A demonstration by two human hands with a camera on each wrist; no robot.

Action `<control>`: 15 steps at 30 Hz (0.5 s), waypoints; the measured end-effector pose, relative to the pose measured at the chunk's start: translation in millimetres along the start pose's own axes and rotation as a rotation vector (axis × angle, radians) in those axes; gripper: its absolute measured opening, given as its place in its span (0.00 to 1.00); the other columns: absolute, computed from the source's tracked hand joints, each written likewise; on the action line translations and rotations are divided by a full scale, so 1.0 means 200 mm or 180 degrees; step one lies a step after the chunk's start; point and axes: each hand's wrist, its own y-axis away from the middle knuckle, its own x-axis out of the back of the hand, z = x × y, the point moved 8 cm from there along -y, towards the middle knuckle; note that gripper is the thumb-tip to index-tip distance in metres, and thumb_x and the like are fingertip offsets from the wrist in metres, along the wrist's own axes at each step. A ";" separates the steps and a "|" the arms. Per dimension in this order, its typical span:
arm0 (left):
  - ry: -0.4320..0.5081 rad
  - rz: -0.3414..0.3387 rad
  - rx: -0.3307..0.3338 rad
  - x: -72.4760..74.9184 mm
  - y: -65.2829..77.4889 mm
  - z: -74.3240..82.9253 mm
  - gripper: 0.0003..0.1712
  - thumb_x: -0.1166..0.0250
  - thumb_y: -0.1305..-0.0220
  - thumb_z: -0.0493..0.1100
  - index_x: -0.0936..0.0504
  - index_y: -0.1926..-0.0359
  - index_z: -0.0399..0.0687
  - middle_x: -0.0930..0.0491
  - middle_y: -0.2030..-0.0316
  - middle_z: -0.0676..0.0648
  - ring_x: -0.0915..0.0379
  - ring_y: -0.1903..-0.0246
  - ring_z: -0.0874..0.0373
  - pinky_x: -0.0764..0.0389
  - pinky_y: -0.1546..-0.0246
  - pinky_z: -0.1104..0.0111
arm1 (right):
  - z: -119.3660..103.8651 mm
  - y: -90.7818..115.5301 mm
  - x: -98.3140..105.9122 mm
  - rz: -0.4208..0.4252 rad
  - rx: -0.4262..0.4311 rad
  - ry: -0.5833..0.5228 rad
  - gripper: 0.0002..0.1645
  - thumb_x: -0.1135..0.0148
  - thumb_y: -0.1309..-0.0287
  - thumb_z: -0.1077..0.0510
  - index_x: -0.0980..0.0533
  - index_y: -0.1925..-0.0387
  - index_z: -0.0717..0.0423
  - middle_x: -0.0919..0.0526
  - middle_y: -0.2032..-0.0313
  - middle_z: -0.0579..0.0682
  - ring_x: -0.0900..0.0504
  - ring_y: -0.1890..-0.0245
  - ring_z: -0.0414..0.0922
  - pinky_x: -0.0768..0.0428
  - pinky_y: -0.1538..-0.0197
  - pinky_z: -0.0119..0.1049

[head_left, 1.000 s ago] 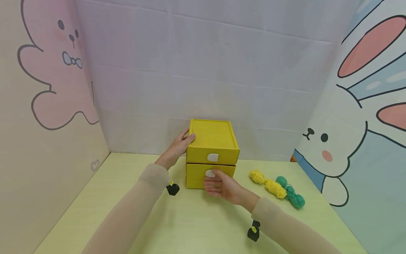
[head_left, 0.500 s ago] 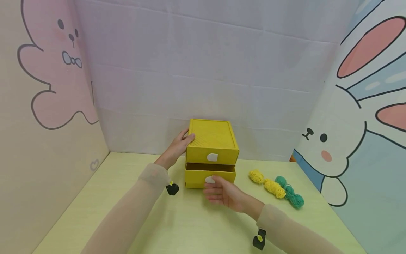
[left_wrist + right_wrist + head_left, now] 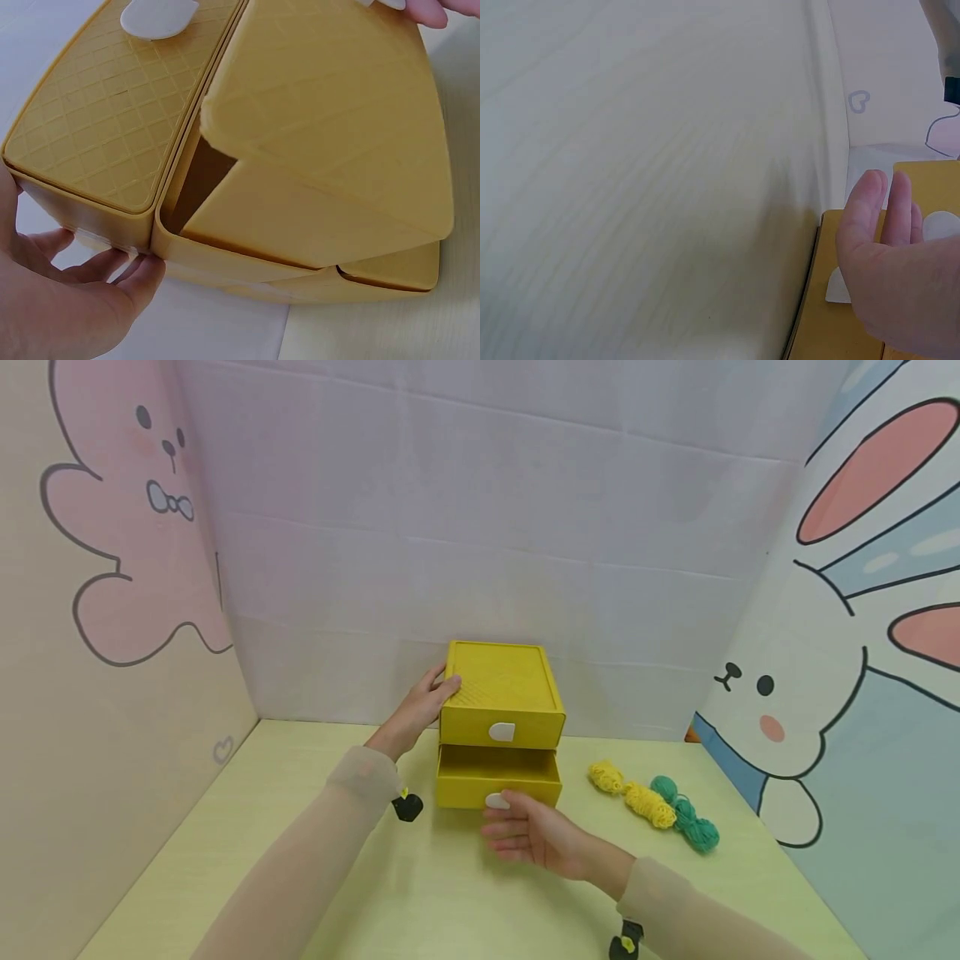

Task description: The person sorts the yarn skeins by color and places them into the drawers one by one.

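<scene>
A yellow drawer cabinet (image 3: 504, 675) stands against the back wall in the head view. Its upper drawer is closed, while the drawer (image 3: 461, 792) below is pulled partway out. The inside of that drawer shows only in part. My left hand (image 3: 414, 714) steadies the cabinet's upper left edge, thumb over the top and fingers along the side. In the left wrist view those fingers bend against the side wall. With thumb and forefinger, my right hand (image 3: 543, 835) pinches the pulled-out drawer's white handle (image 3: 495, 801); its other fingers extend loosely.
To the right of the cabinet lie yellow yarn bundles (image 3: 649, 804) and a green yarn bundle (image 3: 702, 834) on the pale table (image 3: 315, 827). A white cloth wall (image 3: 495, 527) closes the back. Cartoon-printed panels (image 3: 810, 710) flank the sides.
The lower drawer has slid out toward me, showing more of its inside. My right hand has moved toward me with its handle. The left hand has stayed in place.
</scene>
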 end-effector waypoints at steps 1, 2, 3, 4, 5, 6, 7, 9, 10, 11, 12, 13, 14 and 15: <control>-0.0004 0.0001 0.0003 0.00 0.00 0.00 0.43 0.46 0.17 0.62 0.54 0.13 0.61 0.40 0.20 0.41 0.31 0.28 0.42 0.33 0.25 0.46 | 0.00 0.01 0.00 -0.0003 -0.0006 -0.0001 0.47 0.51 0.21 0.32 0.33 0.25 0.69 0.20 0.34 0.64 0.16 0.41 0.55 0.16 0.39 0.41; -0.0012 -0.0001 0.0003 0.00 0.00 0.00 0.43 0.46 0.17 0.62 0.54 0.13 0.61 0.40 0.20 0.41 0.32 0.27 0.42 0.33 0.24 0.45 | 0.00 0.01 -0.01 -0.0006 -0.0014 -0.0008 0.47 0.51 0.21 0.32 0.32 0.25 0.69 0.19 0.35 0.63 0.16 0.42 0.54 0.16 0.40 0.41; -0.0017 -0.0002 0.0002 0.00 0.00 0.00 0.43 0.46 0.17 0.62 0.54 0.13 0.61 0.40 0.20 0.41 0.32 0.27 0.42 0.34 0.24 0.45 | 0.00 0.02 -0.01 -0.0010 -0.0024 -0.0013 0.47 0.51 0.21 0.32 0.32 0.26 0.69 0.19 0.35 0.63 0.15 0.42 0.53 0.16 0.40 0.41; -0.0021 -0.0004 0.0001 0.00 0.00 0.00 0.43 0.46 0.17 0.62 0.53 0.13 0.62 0.40 0.20 0.41 0.32 0.27 0.42 0.34 0.24 0.45 | 0.01 0.02 -0.02 -0.0011 -0.0043 -0.0030 0.47 0.50 0.22 0.32 0.32 0.26 0.68 0.18 0.36 0.62 0.15 0.43 0.52 0.16 0.40 0.40; -0.0025 -0.0007 -0.0002 0.00 0.00 0.00 0.43 0.46 0.17 0.62 0.53 0.13 0.62 0.40 0.20 0.41 0.32 0.27 0.42 0.34 0.24 0.45 | 0.01 0.03 -0.02 -0.0016 -0.0051 -0.0035 0.47 0.50 0.22 0.32 0.32 0.26 0.68 0.18 0.36 0.62 0.15 0.43 0.52 0.16 0.40 0.40; -0.0024 -0.0008 -0.0003 0.00 0.00 0.00 0.43 0.46 0.18 0.62 0.53 0.13 0.62 0.40 0.20 0.41 0.33 0.27 0.42 0.34 0.24 0.45 | 0.01 0.03 -0.02 -0.0016 -0.0052 -0.0034 0.47 0.50 0.22 0.32 0.32 0.26 0.68 0.17 0.37 0.62 0.15 0.44 0.51 0.16 0.40 0.40; -0.0029 -0.0008 -0.0004 0.00 0.00 0.00 0.43 0.46 0.18 0.62 0.53 0.13 0.62 0.41 0.20 0.41 0.33 0.26 0.42 0.34 0.24 0.45 | 0.01 0.04 -0.03 -0.0020 -0.0052 -0.0029 0.46 0.51 0.21 0.32 0.32 0.26 0.68 0.17 0.37 0.62 0.14 0.45 0.51 0.16 0.41 0.40; -0.0027 -0.0010 -0.0004 0.00 0.00 0.00 0.43 0.46 0.18 0.62 0.54 0.13 0.62 0.41 0.20 0.41 0.33 0.26 0.42 0.35 0.24 0.45 | 0.02 0.05 -0.03 -0.0025 -0.0069 -0.0026 0.46 0.50 0.22 0.32 0.32 0.26 0.68 0.16 0.38 0.61 0.14 0.45 0.50 0.15 0.40 0.41; -0.0030 -0.0005 -0.0001 0.00 0.00 0.00 0.43 0.46 0.18 0.62 0.54 0.13 0.62 0.41 0.20 0.41 0.33 0.26 0.41 0.35 0.24 0.45 | 0.02 0.05 -0.03 -0.0030 -0.0081 -0.0030 0.46 0.50 0.22 0.32 0.31 0.26 0.68 0.16 0.38 0.61 0.14 0.45 0.50 0.15 0.40 0.41; -0.0035 -0.0002 0.0004 0.00 0.00 0.00 0.43 0.46 0.18 0.62 0.54 0.13 0.62 0.41 0.20 0.41 0.34 0.26 0.41 0.35 0.24 0.44 | 0.02 0.06 -0.04 -0.0030 -0.0091 -0.0027 0.46 0.50 0.22 0.32 0.31 0.26 0.68 0.16 0.38 0.60 0.14 0.45 0.51 0.15 0.40 0.41; -0.0036 0.0001 0.0009 0.00 0.00 0.00 0.43 0.46 0.18 0.63 0.54 0.13 0.63 0.41 0.20 0.41 0.34 0.26 0.41 0.35 0.24 0.44 | 0.02 0.06 -0.04 -0.0030 -0.0102 -0.0028 0.46 0.50 0.22 0.32 0.31 0.27 0.68 0.16 0.39 0.60 0.14 0.45 0.51 0.15 0.40 0.41; -0.0041 0.0005 0.0014 0.00 0.00 -0.01 0.43 0.46 0.18 0.63 0.54 0.13 0.63 0.42 0.20 0.41 0.34 0.26 0.41 0.36 0.23 0.44 | 0.03 0.07 -0.04 -0.0034 -0.0108 -0.0028 0.46 0.50 0.22 0.32 0.31 0.27 0.68 0.15 0.39 0.60 0.14 0.45 0.51 0.15 0.40 0.41; -0.0043 0.0009 0.0017 0.00 0.00 -0.01 0.43 0.46 0.18 0.63 0.54 0.13 0.63 0.42 0.20 0.41 0.34 0.26 0.41 0.36 0.24 0.44 | 0.03 0.07 -0.04 -0.0038 -0.0117 -0.0034 0.46 0.50 0.22 0.32 0.31 0.27 0.68 0.15 0.40 0.60 0.14 0.46 0.50 0.15 0.41 0.41; -0.0043 0.0014 0.0020 0.00 0.00 -0.01 0.43 0.46 0.18 0.63 0.54 0.13 0.63 0.41 0.20 0.41 0.34 0.26 0.41 0.36 0.24 0.44 | 0.03 0.07 -0.04 -0.0039 -0.0121 -0.0039 0.46 0.50 0.22 0.32 0.30 0.27 0.68 0.14 0.41 0.59 0.13 0.46 0.50 0.15 0.41 0.41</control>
